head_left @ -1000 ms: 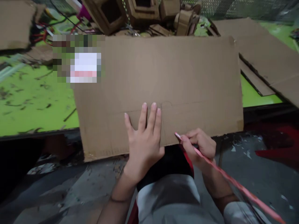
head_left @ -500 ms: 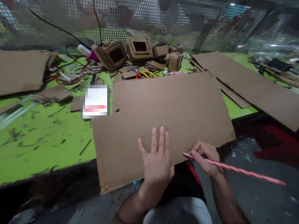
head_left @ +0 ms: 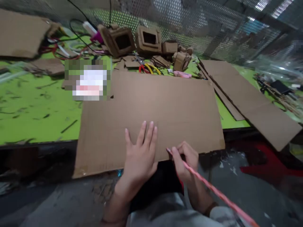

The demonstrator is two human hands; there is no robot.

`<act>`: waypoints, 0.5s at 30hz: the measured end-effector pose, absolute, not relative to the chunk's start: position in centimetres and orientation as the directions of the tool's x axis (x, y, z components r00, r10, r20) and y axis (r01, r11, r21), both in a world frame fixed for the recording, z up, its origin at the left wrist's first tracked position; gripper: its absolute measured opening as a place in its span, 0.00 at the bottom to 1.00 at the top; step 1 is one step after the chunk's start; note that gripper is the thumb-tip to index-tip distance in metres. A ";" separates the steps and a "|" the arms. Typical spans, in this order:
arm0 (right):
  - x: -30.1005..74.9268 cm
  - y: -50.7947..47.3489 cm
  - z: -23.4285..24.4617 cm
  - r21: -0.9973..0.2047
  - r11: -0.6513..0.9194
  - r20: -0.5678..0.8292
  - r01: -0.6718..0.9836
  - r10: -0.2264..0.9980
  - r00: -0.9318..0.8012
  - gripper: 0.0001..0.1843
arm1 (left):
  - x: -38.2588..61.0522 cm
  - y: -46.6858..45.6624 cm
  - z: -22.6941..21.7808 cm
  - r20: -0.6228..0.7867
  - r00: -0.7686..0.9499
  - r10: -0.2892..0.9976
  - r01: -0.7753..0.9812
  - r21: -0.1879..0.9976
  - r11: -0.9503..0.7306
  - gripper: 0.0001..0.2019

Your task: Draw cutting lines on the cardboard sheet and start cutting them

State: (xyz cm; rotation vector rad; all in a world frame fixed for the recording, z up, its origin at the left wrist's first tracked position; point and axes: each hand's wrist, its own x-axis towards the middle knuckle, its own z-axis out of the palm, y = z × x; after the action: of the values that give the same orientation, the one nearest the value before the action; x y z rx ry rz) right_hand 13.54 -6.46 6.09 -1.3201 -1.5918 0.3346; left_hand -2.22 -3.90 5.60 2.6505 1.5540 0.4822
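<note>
A large brown cardboard sheet (head_left: 151,107) lies over the front edge of the green table (head_left: 35,119) and overhangs toward me. My left hand (head_left: 140,154) rests flat on its near part, fingers stretched out. My right hand (head_left: 186,159) is closed around a long pink pencil (head_left: 208,186), its tip touching the sheet's near edge just right of my left hand. The pencil's shaft runs down to the lower right.
Small cardboard boxes (head_left: 132,39) and scraps, pliers with yellow handles (head_left: 149,67), cables (head_left: 71,44) and a pink object (head_left: 182,74) sit at the back. More cardboard sheets (head_left: 248,101) lie at right. A perforated metal screen (head_left: 201,28) stands behind. Red stool (head_left: 265,164) on grey floor.
The view swung up and then partly back down. My left hand stays flat on the sheet. My right hand moved the pencil tip closer to the left hand.
</note>
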 end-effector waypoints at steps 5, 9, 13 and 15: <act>14.3 -5.8 7.0 -0.786 0.312 0.407 0.534 0.911 0.067 0.19 | -2.2 -4.0 6.1 0.213 0.453 0.866 0.855 0.170 -0.489 0.46; 14.5 -5.9 6.6 -0.813 0.328 0.406 0.482 0.912 0.064 0.19 | -2.3 -4.0 6.6 0.154 0.470 0.869 0.862 0.131 -0.489 0.46; 14.3 -6.1 5.5 -0.717 0.455 0.561 0.528 0.826 0.050 0.16 | -2.4 -4.0 6.7 0.132 0.476 0.869 0.865 0.104 -0.490 0.49; 14.5 -6.2 5.1 -0.655 0.555 0.664 0.514 0.746 0.041 0.17 | -2.6 -4.0 6.7 0.143 0.491 0.860 0.856 0.107 -0.506 0.49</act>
State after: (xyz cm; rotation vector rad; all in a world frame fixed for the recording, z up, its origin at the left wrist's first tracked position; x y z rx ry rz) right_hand 14.48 -6.18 5.10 -1.0865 -1.6160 0.2471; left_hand -2.62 -4.02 6.74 2.6940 1.5504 0.2778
